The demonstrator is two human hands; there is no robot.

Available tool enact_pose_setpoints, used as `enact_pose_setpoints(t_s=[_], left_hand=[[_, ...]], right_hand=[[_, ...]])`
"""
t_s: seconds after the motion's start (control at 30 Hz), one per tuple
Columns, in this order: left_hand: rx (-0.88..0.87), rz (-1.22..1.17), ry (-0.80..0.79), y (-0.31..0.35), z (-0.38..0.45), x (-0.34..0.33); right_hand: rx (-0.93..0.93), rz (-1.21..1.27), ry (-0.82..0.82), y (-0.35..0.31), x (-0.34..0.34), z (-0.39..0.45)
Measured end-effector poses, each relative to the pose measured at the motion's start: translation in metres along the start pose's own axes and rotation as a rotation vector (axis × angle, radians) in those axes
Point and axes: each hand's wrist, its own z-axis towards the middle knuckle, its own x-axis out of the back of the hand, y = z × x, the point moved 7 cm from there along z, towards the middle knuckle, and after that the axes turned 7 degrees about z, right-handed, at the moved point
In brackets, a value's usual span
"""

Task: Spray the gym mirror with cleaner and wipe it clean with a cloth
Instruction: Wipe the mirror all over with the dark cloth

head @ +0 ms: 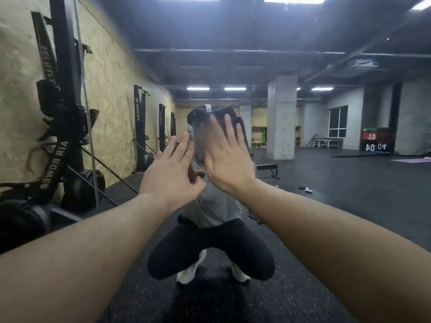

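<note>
Against the mirror (303,183), right hand (227,159) flat on dark cloth (240,127).

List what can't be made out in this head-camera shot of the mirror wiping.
- Cloth: mostly hidden behind the right hand; only its dark upper edge shows.
- Spray bottle: none identifiable; a small white thing on the reflected floor is too small to tell.
- Left hand: whether its flat fingers touch the mirror cannot be told.
- Mirror's wetness or streaks: the dim, blurred head view doesn't show them.
</note>
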Motion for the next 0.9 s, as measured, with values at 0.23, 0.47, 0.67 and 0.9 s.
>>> enact_pose_setpoints(t_s=[0.23,0.47,0.67,0.9], left_hand=[[0.006,-0.035,-0.016,0.001,-0.002,0.006],[0.03,-0.08,-0.046,0.003,-0.004,0.015],[0.051,-0.097,-0.023,0.003,-0.003,0.013],[0.046,-0.128,-0.024,0.003,-0.002,0.007]], right_hand=[[0.28,-0.128,-0.111,0.013,-0.005,-0.01],[-0.091,-0.119,-0.041,0.13,0.034,-0.06],[-0.564,0.075,0.117,0.161,0.054,-0.04],[-0.361,0.02,0.155,0.076,0.041,0.02]])
